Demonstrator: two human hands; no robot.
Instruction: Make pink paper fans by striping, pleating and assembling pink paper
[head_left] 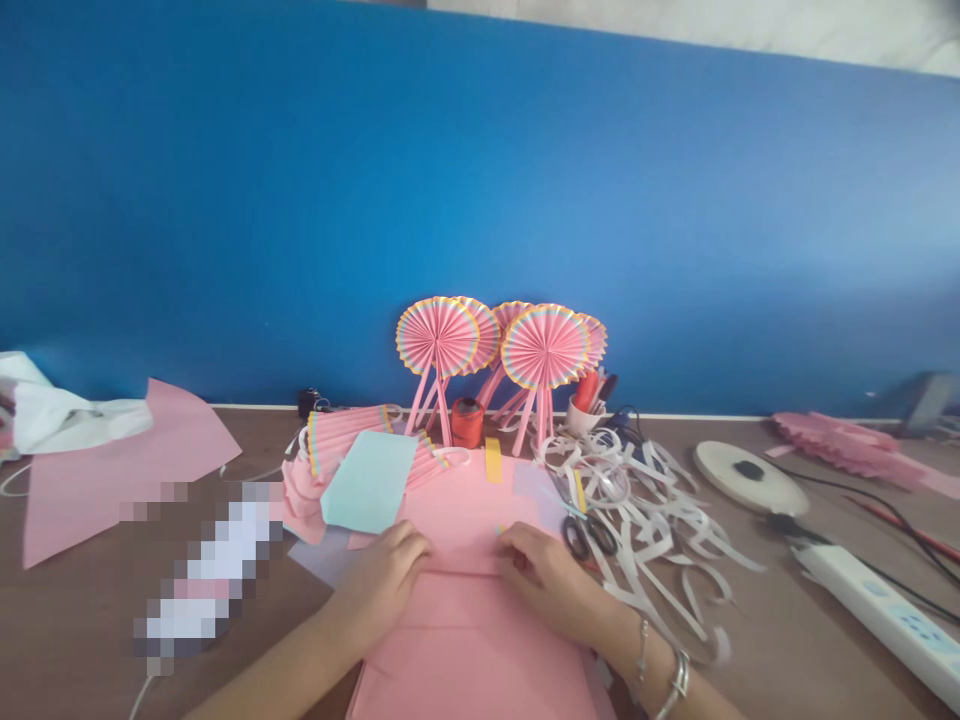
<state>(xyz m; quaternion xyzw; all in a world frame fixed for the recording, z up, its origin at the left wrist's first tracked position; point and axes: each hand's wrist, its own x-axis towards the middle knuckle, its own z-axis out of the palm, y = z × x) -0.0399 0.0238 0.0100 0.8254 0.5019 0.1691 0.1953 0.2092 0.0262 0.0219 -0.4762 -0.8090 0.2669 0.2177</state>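
A sheet of pink paper [457, 535] lies in front of me with a crease or folded edge running across it, over more pink paper [487, 660]. My left hand [391, 568] is closed at the left side of this edge, fingers curled on the sheet. At the right end, my right hand [546, 578] is closed on the same sheet, its fingertips partly hidden. Just beyond my left hand lies a pale blue-green piece of paper [371, 482] over pleated pink paper [349, 437]. Black-handled scissors [589, 537] rest beside my right hand.
Several round pleated paper fans [546, 345] stand at the back by a blue panel [375, 180]. White paper strips [660, 510] are heaped to the right, near a power strip [885, 620] and a round off-white device [750, 480]. A large pink sheet [112, 490] lies left.
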